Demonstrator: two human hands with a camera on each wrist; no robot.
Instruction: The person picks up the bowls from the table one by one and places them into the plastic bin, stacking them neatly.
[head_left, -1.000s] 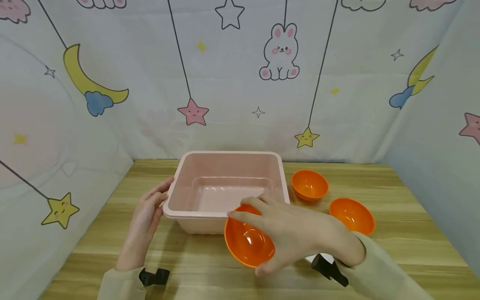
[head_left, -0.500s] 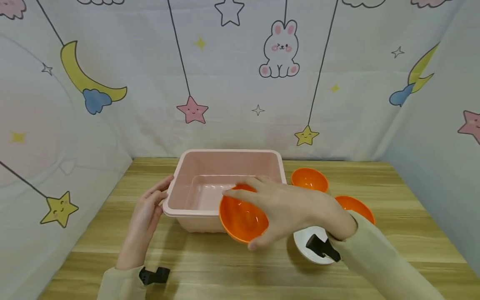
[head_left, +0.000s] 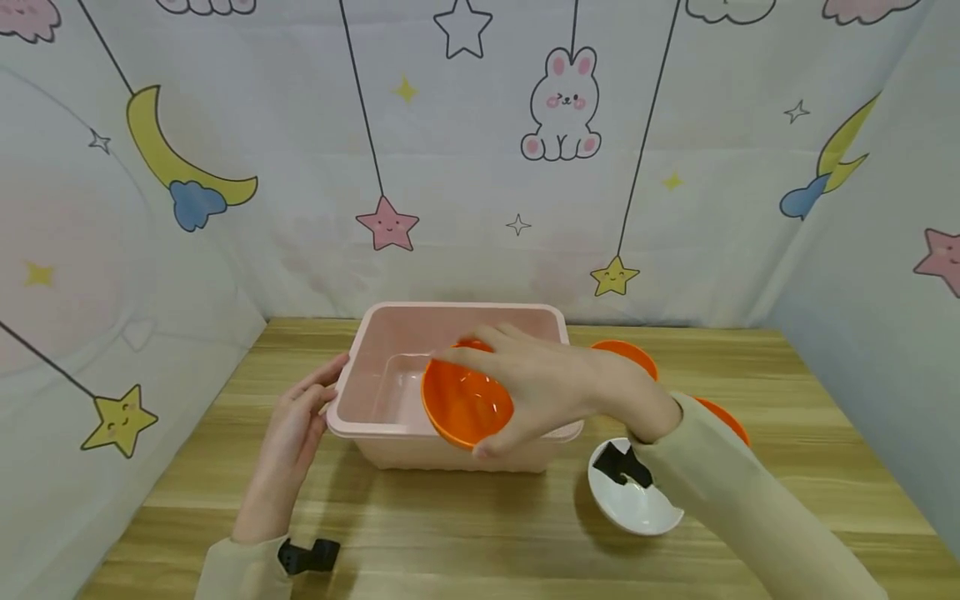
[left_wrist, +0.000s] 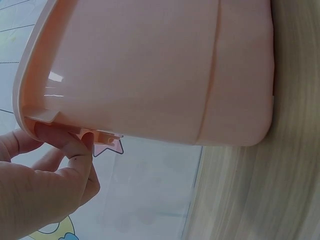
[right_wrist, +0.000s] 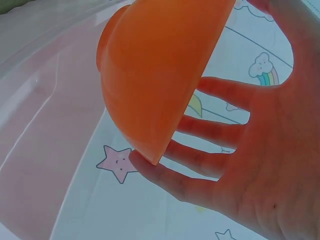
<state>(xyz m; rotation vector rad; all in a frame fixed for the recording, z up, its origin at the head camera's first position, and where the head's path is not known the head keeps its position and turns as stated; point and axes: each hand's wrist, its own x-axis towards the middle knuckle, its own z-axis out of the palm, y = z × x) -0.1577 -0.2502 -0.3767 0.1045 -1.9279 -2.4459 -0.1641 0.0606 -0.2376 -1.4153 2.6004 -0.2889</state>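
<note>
Head view first: we see the right hand (head_left: 551,387) gripping an orange bowl (head_left: 465,404) by its rim, thumb low and fingers over the top, tilted on its side above the near right part of the pink tub (head_left: 390,329). Our left hand (head_left: 288,433) lies against the tub's left rim with fingers nearly straight, clasping nothing that we can see from here. Right of the tub, the forearm covers most of two more orange bowls, a far orange bowl (head_left: 626,354) and a near orange bowl (head_left: 723,419), and a white bowl (head_left: 630,492) sits on the wooden table (head_left: 450,533) just under the sleeve, partly hidden by a black wrist strap (head_left: 626,467). From the left wrist we get what the head camera cannot: the fingertips (left_wrist: 75,142) tucked under the tub's lip, touching its underside, with the tub's outer wall (left_wrist: 165,70) filling the frame. From the right wrist we see the held bowl's outside (right_wrist: 160,65) edge-on, its rim pinched between spread fingers (right_wrist: 215,130), and the tub's inner wall (right_wrist: 45,125) close behind it.
</note>
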